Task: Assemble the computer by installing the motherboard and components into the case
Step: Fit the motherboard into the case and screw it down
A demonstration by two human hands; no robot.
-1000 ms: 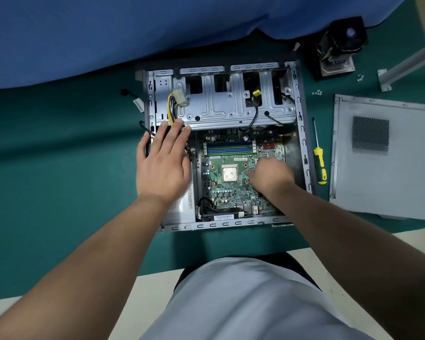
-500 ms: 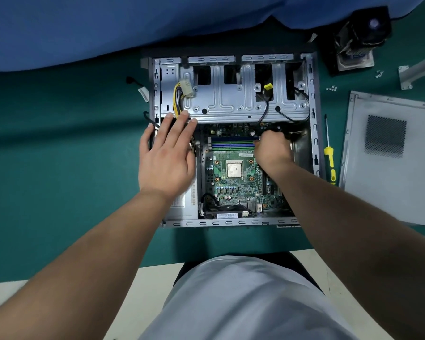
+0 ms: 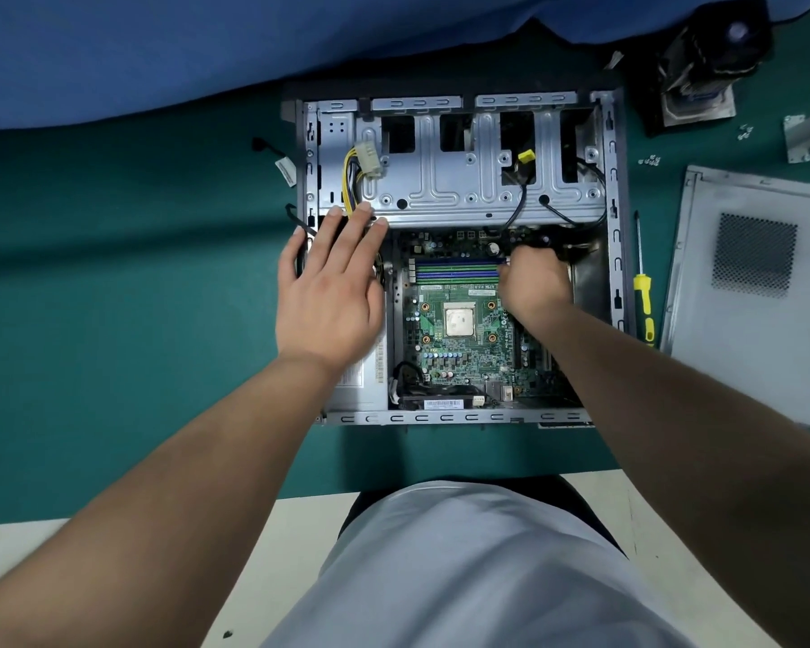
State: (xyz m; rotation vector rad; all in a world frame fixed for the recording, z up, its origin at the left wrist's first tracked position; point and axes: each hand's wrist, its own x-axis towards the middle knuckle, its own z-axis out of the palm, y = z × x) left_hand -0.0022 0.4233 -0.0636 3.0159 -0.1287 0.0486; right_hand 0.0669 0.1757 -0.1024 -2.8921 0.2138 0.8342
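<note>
Head view: motherboard (image 3: 454, 329) seated inside case (image 3: 616, 217). Left hand (image 3: 330, 292) still flat, fingers straight, at case's left side. Right hand (image 3: 536, 280) moved up to motherboard's far-right corner, fingers curled; grip not discernible.

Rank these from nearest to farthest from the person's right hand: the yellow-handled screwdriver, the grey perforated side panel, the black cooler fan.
From the right hand, in the head view:
1. Yellow-handled screwdriver, just right of the case.
2. Grey perforated side panel, farther right on the mat.
3. Black cooler fan, at the far upper right corner.
</note>
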